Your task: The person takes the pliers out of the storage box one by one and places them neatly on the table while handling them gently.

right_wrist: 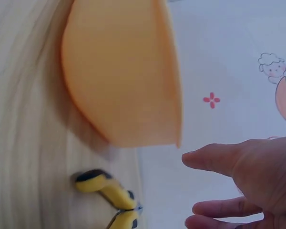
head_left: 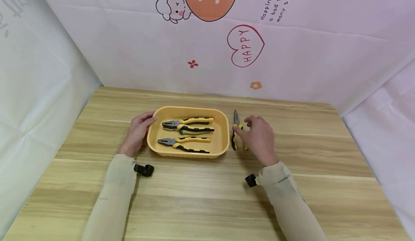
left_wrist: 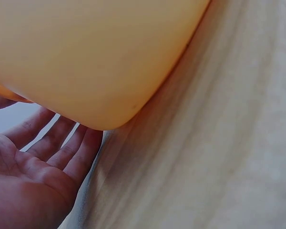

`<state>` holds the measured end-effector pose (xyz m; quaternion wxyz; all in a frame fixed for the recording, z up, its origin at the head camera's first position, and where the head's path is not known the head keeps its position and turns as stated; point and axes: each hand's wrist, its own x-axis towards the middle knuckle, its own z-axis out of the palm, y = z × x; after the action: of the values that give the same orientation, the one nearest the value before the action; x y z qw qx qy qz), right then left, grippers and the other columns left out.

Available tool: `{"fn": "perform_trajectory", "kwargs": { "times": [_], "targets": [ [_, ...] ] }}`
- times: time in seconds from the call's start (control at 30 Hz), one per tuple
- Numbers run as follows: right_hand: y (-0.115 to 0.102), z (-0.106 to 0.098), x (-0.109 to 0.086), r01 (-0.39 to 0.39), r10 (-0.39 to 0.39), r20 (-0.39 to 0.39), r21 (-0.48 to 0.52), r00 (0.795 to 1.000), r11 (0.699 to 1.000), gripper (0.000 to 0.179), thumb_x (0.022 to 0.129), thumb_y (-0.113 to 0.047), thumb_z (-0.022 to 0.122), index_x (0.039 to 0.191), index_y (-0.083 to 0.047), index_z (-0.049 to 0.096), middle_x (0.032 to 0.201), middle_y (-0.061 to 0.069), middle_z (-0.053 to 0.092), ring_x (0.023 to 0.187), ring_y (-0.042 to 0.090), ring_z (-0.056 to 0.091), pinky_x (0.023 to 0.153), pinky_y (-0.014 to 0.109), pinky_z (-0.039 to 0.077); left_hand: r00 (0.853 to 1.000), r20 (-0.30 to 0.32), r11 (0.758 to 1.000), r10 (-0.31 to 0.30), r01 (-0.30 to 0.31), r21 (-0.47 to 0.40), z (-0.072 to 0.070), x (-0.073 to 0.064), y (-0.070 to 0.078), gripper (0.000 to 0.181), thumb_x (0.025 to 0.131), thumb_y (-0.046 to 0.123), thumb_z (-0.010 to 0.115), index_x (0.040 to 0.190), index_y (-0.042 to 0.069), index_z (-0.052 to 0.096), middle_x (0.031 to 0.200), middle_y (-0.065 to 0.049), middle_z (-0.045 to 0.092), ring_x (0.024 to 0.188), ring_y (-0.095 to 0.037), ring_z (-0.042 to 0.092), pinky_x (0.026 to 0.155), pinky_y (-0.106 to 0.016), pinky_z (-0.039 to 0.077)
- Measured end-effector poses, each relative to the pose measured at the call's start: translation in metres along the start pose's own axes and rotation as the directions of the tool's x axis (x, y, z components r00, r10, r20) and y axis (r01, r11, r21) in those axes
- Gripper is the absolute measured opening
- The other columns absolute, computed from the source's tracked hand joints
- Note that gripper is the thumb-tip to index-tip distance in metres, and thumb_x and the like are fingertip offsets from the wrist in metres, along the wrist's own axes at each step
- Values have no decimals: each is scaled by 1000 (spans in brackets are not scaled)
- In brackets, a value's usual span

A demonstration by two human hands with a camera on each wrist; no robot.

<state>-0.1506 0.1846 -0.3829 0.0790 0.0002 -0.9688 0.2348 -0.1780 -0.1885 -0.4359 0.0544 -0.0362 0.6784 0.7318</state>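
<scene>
A yellow plastic tray (head_left: pixel 188 155) rests on the table, its rounded end also showing in the left wrist view. My left hand (head_left: pixel 137 131) holds the tray's left end, thumb at the rim and fingers against the outer wall (left_wrist: pixel 100 71). Inside lie combination pliers (head_left: pixel 168 142) with yellow-and-black handles, and above them more pliers (head_left: pixel 170 124) overlap, a dark green handle among them. Right of the tray, needle-nose pliers (head_left: pixel 237 118) lie on the table, jaws pointing away. My right hand (head_left: pixel 258 136) hovers over their handles (right_wrist: pixel 112 193), thumb and fingers spread apart.
The wood-grain table (head_left: pixel 194 205) ends at a white printed cloth (head_left: pixel 136 53) behind. More white cloth (head_left: pixel 39 89) hangs at the left side and another sheet at the right. A small black wrist device (head_left: pixel 144 169) sits by each sleeve.
</scene>
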Motion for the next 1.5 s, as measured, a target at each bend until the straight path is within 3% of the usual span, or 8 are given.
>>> {"fn": "perform_trajectory", "kwargs": {
  "times": [0.37,0.53,0.67,0.93,1.27,1.5],
  "targets": [
    [-24,-9,-3,134,-131,-28,161,991,978,43,87,-31,82,114,1,72,105,16,67,93,34,64,79,45,55,1000,-5,1000,-5,5,15,-1,1,1,47,107,16,54,145,-10,47,144,-24,48,114,-12,60,96,-20,52],
    [-37,-6,-5,243,-241,-36,220,970,945,45,85,-28,85,115,2,72,107,18,67,96,34,64,81,45,57,1000,-4,1000,-1,1,13,-1,1,1,46,107,15,53,145,-10,47,145,-25,47,116,-15,59,97,-21,51],
    [-44,0,-5,282,-291,-3,255,957,925,49,85,-30,85,120,2,70,114,19,66,102,37,62,84,47,55,1000,-3,1000,2,-2,16,-2,2,1,46,107,15,53,144,-10,47,144,-26,47,115,-14,60,96,-20,52],
    [-55,11,-6,288,-321,69,294,945,911,55,86,-32,84,129,-2,66,124,16,62,115,36,58,97,50,50,1000,-1,1000,-3,3,21,-1,1,1,47,107,17,54,145,-10,47,143,-24,49,112,-11,60,94,-19,52],
    [-65,28,-3,339,-389,151,275,909,900,61,87,-36,83,136,-6,62,135,12,57,122,35,56,99,50,51,1000,-4,1000,-1,1,18,-1,1,0,46,107,16,54,145,-10,47,143,-26,48,111,-12,61,93,-19,53],
    [-69,41,-1,323,-380,201,266,903,908,68,86,-43,82,140,-9,59,141,9,51,123,32,54,97,49,52,1000,-6,1000,-7,7,5,0,1,0,46,106,15,54,144,-10,47,143,-25,49,110,-11,61,92,-19,53]
  ]
}}
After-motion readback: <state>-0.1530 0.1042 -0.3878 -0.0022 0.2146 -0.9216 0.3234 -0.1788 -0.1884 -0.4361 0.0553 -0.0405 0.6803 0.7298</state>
